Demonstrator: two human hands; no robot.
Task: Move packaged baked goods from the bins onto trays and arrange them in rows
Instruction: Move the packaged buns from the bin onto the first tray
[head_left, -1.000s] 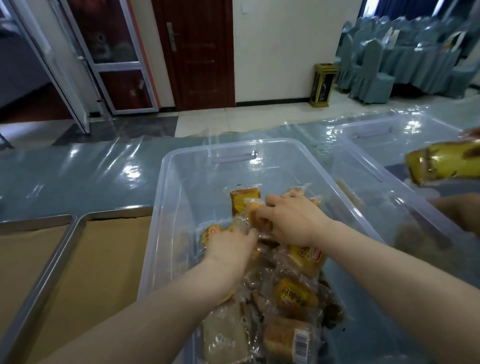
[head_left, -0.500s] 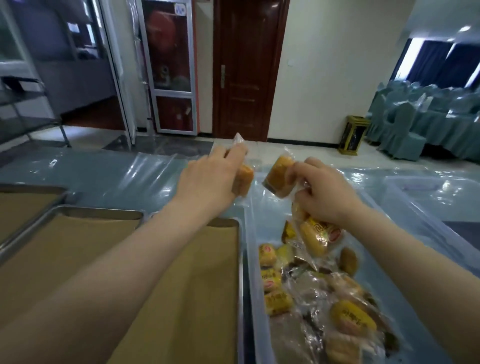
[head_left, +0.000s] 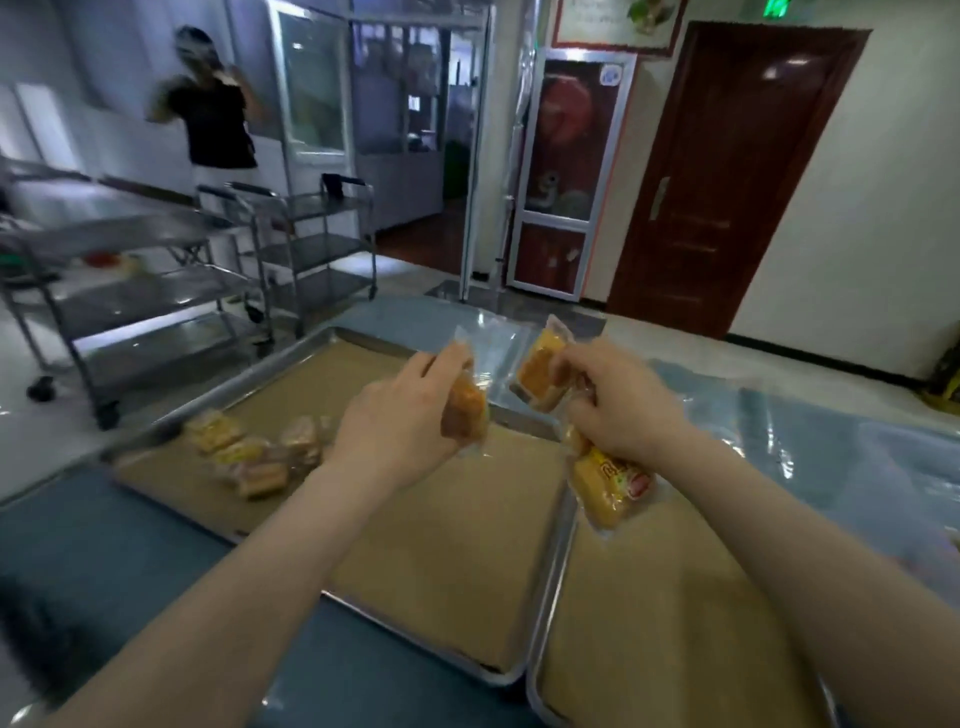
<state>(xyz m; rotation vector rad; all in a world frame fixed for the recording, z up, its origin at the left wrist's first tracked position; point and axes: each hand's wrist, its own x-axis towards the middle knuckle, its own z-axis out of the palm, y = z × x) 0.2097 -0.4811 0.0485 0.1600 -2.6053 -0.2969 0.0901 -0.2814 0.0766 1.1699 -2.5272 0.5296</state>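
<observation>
My left hand grips a clear-wrapped orange cake above the left metal tray, which is lined with brown paper. My right hand pinches a second wrapped orange cake between thumb and fingers, and a yellow-labelled packet hangs from its lower fingers over the seam between the two trays. Several wrapped cakes lie in a loose cluster at the left tray's far-left end. The right tray holds only brown paper. The bins are out of view.
The trays sit on a blue table covered with clear plastic film. Steel trolleys stand to the left. A person in a black top stands behind them. A brown door is at the back right.
Both hands lifted packets out of the clear bin and carried them left. They now hang over the trays, and the view has swung left away from the bin.
</observation>
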